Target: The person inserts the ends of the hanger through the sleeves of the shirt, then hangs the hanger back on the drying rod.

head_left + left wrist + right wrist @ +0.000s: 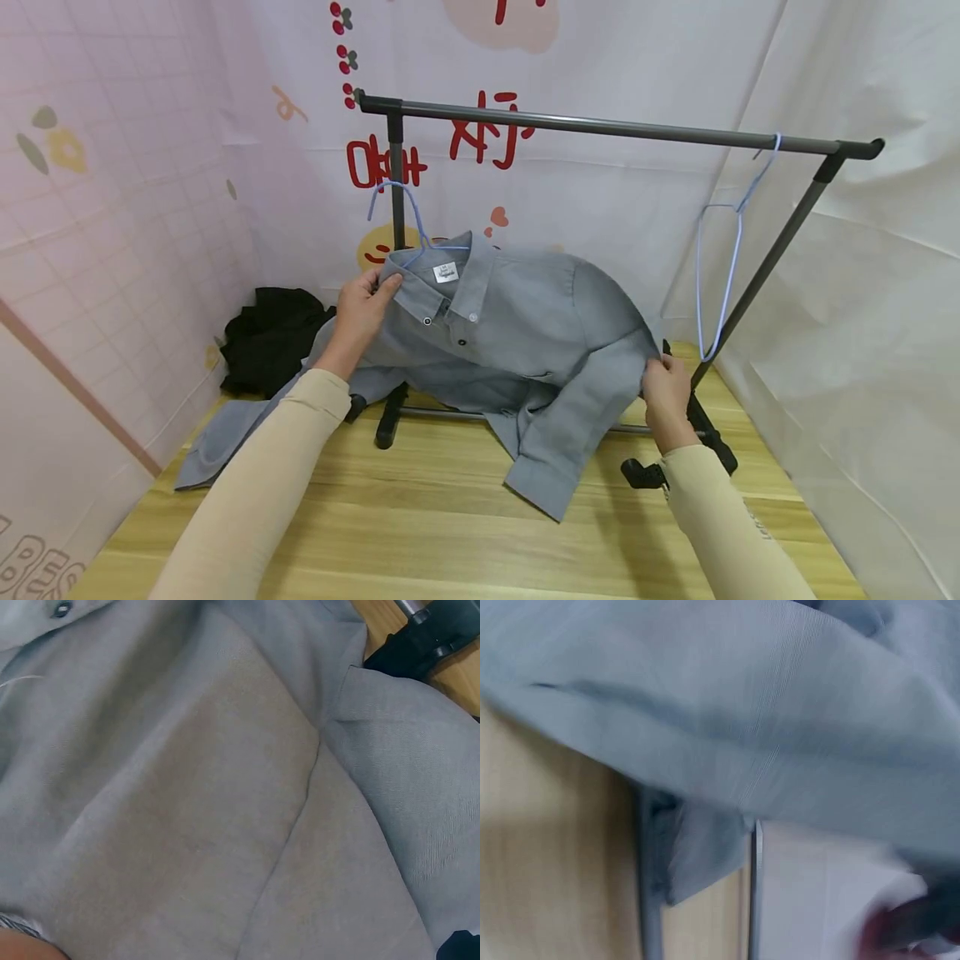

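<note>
The left hand pinched the collar of a grey shirt, and the right hand gripped its sleeve. A blue hanger poked up from the neck, below the top bar of the rack behind. Another hanger hung from that bar; black cloth lay on the table.

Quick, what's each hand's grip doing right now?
Left hand: closed, pinching the gray shirt by its collar.
Right hand: closed, holding the shirt's sleeve.
</note>
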{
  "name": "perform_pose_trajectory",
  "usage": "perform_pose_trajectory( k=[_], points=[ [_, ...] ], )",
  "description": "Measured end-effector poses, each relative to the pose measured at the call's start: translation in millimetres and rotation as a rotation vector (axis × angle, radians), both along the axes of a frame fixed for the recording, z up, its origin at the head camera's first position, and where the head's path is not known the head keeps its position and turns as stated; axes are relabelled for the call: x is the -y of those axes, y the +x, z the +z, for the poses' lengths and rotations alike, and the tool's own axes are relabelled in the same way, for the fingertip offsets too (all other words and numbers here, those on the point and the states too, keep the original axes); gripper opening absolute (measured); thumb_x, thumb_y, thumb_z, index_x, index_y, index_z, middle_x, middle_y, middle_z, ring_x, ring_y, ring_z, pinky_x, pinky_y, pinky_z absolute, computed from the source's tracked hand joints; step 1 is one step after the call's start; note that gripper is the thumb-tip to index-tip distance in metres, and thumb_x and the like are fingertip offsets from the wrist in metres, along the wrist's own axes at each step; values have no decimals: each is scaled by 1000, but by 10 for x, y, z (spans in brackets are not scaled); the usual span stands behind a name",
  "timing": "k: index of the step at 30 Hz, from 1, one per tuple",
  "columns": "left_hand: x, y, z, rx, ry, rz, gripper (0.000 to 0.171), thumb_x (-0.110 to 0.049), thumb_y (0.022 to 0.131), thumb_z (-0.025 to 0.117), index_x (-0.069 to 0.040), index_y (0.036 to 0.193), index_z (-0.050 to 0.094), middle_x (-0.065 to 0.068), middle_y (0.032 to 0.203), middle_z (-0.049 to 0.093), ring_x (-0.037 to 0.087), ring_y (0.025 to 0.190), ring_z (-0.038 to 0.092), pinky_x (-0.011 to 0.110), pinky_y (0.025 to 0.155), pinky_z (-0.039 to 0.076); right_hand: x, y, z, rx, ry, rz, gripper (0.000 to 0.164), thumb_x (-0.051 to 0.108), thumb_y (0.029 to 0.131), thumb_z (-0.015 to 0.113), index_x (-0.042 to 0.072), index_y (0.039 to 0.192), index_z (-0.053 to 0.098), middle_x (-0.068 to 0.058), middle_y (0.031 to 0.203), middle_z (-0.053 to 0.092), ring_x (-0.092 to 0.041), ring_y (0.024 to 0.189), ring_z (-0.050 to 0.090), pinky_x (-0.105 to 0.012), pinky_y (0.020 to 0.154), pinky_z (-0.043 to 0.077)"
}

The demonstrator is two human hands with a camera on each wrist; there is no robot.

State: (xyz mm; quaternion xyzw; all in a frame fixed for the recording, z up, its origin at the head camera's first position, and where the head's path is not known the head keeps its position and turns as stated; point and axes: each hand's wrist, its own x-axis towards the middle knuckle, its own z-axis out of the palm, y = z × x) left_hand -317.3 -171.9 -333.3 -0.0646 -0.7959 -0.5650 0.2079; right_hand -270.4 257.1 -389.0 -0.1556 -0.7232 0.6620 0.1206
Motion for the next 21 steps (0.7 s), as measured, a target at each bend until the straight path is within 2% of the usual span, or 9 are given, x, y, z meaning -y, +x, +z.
perform_pose_trajectory(
  k=[2, 3, 4, 8, 10, 13, 15, 18, 21],
  points=[
    [-8, -3, -19, 11, -25, -18, 39, -39, 101, 59, -3, 112, 67, 11, 99, 60, 23, 88, 50, 35, 77, 39, 14, 16, -84, 88, 279, -1, 60, 10, 96, 27, 1, 156, 23, -24, 156, 28, -44, 129, 39, -50, 99, 37],
    [-13, -4, -29, 17, -38, -33, 39, -39, 101, 59, -3, 112, 66, 11, 96, 59, 23, 85, 48, 35, 75, 38, 38, 22, -119, 78, 333, 30, 65, 6, 93, 26, 3, 157, 18, -24, 157, 25, -46, 125, 40, -52, 95, 36],
    [-18, -3, -39, 24, -49, -49, 39, -40, 101, 58, -3, 111, 66, 11, 92, 56, 23, 81, 46, 35, 73, 36, 65, 27, -150, 46, 390, 49, 68, 4, 92, 26, 4, 158, 13, -23, 159, 20, -47, 130, 37, -54, 100, 35],
    [-52, 6, -63, 56, -66, -111, 36, -38, 101, 59, -4, 110, 66, 9, 81, 50, 22, 72, 42, 34, 66, 34, 242, -12, -203, -222, 628, 1, 57, 6, 100, 31, 0, 156, 23, -25, 159, 20, -45, 137, 32, -56, 110, 26],
    [-71, 12, -61, 69, -64, -145, 34, -35, 101, 60, -4, 110, 66, 9, 81, 51, 22, 73, 42, 34, 66, 34, 339, -48, -171, -386, 746, -30, 50, 9, 104, 37, -5, 152, 31, -27, 157, 25, -43, 145, 21, -57, 115, 16],
    [-95, 15, -58, 90, -88, -191, 31, -33, 101, 60, -3, 107, 66, 9, 81, 50, 23, 76, 42, 34, 68, 33, 500, -93, -65, -603, 881, -44, 47, 14, 105, 47, -9, 146, 41, -28, 150, 37, -43, 141, 30, -57, 114, 19],
    [-117, 9, -63, 95, -122, -222, 28, -31, 100, 61, -3, 103, 65, 7, 81, 50, 23, 76, 43, 35, 69, 34, 608, -110, 34, -702, 943, 0, 47, 15, 103, 53, -8, 143, 45, -28, 145, 44, -44, 135, 38, -57, 112, 24],
    [-159, 15, -76, 103, -182, -279, 25, -30, 101, 61, -6, 94, 61, 5, 74, 43, 22, 68, 39, 34, 65, 32, 767, -104, 178, -736, 993, 132, 47, 20, 101, 59, -4, 140, 51, -24, 134, 56, -42, 124, 50, -54, 105, 35],
    [-210, 38, -82, 108, -210, -364, 29, -27, 101, 61, -6, 82, 53, 4, 69, 36, 20, 61, 33, 32, 60, 29, 893, -72, 279, -653, 990, 278, 43, 27, 99, 63, 0, 132, 61, -19, 118, 66, -36, 104, 62, -50, 90, 47]
  ],
)
